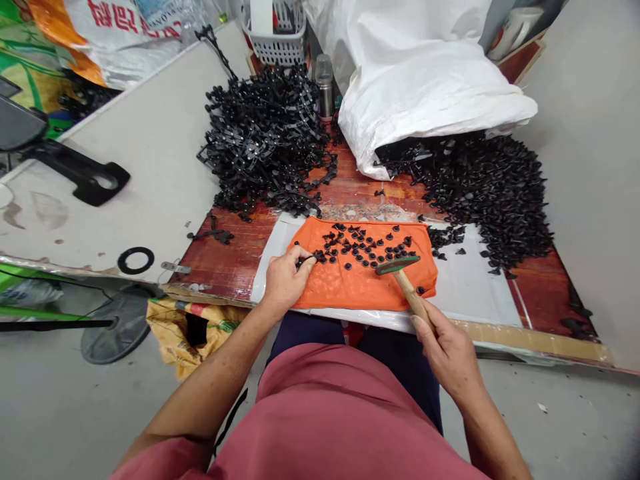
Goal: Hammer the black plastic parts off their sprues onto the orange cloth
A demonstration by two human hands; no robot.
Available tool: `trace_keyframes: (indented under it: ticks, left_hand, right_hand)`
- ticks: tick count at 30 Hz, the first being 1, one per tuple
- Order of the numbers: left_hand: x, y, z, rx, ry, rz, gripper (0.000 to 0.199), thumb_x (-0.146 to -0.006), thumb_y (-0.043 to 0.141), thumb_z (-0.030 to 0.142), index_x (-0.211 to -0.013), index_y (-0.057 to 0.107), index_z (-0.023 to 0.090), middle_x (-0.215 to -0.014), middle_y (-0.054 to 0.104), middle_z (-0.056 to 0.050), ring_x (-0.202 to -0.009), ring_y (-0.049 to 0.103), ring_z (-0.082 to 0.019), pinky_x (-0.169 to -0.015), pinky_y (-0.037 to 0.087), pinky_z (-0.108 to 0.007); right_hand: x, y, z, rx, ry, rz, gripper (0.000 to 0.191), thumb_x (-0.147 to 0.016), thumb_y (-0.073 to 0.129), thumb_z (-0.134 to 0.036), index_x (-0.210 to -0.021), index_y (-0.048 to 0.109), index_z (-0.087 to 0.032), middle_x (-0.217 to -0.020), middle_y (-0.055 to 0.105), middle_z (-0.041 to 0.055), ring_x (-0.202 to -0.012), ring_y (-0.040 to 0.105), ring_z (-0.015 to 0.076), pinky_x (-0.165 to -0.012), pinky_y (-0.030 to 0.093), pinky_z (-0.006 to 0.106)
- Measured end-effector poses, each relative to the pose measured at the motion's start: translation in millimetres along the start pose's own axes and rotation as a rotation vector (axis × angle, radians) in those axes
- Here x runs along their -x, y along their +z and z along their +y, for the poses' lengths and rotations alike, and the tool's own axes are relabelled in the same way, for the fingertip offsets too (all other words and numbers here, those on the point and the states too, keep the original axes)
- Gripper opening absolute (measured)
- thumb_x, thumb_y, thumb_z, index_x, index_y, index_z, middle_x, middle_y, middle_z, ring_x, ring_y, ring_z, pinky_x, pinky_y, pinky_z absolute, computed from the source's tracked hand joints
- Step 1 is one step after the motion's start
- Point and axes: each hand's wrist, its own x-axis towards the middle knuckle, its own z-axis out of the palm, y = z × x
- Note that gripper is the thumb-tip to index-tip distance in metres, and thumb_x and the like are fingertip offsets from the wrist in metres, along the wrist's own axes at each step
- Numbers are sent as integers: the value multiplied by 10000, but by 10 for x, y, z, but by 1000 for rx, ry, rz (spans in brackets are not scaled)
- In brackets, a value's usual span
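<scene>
My right hand (447,347) is wrapped round the wooden handle of a hammer (410,293), whose dark green head hangs over the right part of an orange cloth (350,290). At the cloth's left side my left hand (287,277) is closed, thumb and fingertips pinching a small black part. Its exact shape is mostly hidden by the fingers. Several small black round-based pieces (360,247) lie scattered over the upper half of the cloth, between the two hands. Beneath the cloth is a pale grey sheet (465,293).
A tangled heap of black linked plastic parts (265,140) rises at the back left. From a white sack (425,87), black pointed pieces (495,193) spill at the right. Behind stand a steel bottle (325,90) and a grey basket (277,43). A black ring (136,260) lies left.
</scene>
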Motion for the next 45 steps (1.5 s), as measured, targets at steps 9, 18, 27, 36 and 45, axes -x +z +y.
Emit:
trace_keyframes:
  ticks: [9,18,27,36,45]
  left_hand:
    - [5,-69,60,-177,47,-18,156,-920,625,328,-866,718,215,-694,715,13,-615,611,-165,-722,395,-303]
    - [-11,-83,128,-218,24,-40,153,-930,633,325,-898,733,214,-809,775,-23,-771,705,-216,-833,422,-345]
    - [-11,-108,127,-188,-7,-61,136,-929,636,311,-916,732,215,-857,787,-28,-804,712,-219,-794,433,-327]
    - [29,-79,113,-221,16,-16,145,-932,630,315,-919,734,215,-851,788,-20,-795,720,-214,-821,441,-334]
    - [37,-64,96,-253,-3,-69,212,-957,575,350,-973,738,215,-836,775,-27,-783,703,-206,-798,455,-314]
  right_hand:
    - [-183,-54,-466,173,-220,-47,460,-1060,451,-323,-1506,549,-265,-1357,711,64,-1123,738,229,-926,596,319]
    - [-468,176,-871,369,-436,37,518,-1072,428,-264,-1590,435,-244,-1170,769,105,-915,757,219,-802,600,315]
    - [-501,242,-951,607,-422,-3,527,-1072,399,-260,-1598,426,-236,-924,759,80,-673,703,196,-605,527,277]
    - [-507,217,-938,692,-420,-33,542,-1072,407,-272,-1613,391,-258,-912,747,62,-628,668,177,-564,475,267]
    - [-531,247,-1039,782,-369,-145,589,-1042,425,-209,-1624,367,-279,-869,737,54,-642,684,184,-535,436,262]
